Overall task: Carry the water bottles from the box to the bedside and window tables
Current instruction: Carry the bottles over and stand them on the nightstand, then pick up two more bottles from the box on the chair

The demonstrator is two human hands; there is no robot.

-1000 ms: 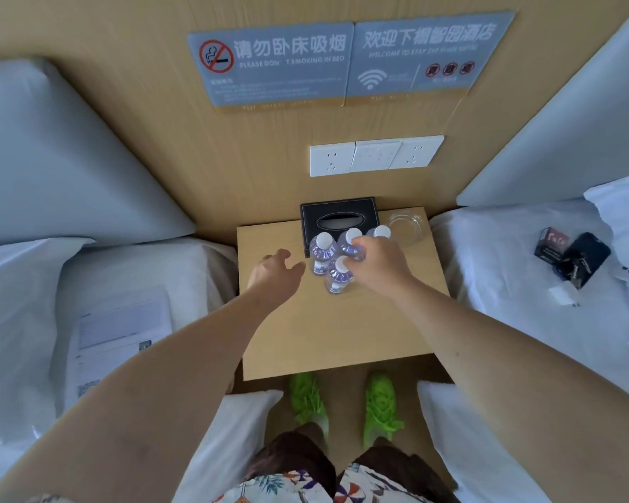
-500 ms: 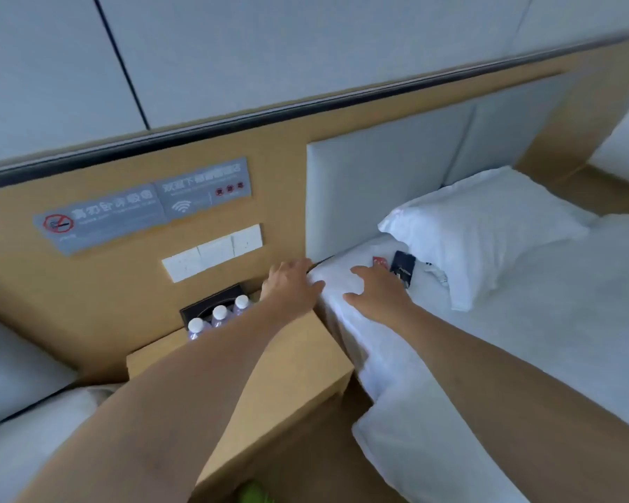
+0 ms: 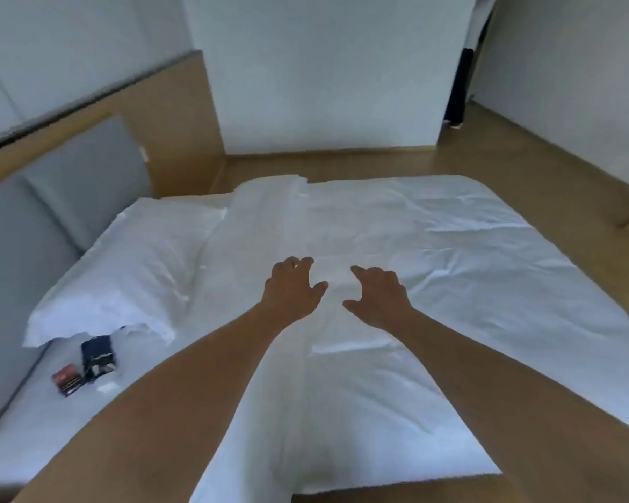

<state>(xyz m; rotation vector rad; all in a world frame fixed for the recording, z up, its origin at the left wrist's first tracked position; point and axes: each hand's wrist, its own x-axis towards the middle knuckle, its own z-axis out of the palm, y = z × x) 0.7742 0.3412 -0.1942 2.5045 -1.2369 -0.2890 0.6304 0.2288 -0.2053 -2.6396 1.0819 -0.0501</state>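
**Both hands empty over the bed, no bottle in sight**

Head view showed two bare arms stretched out above a white bed. The left hand and the right hand hung side by side over the middle of the duvet, each grip loose, fingers lightly curled and holding nothing. Neither water bottles, box nor any tabletop appeared in the frame, so where the bottles stood could not be told from this view.

Judging by that, the step in hand was probably the empty walk back to the box for more bottles. To do it well, the person would keep the hands free, turn clear of the bed's edge, and take only as many bottles as each grip can hold securely.

Counted: one pillow near the head end, one grey headboard, and two small dark packets lying together by the bed's near left corner.
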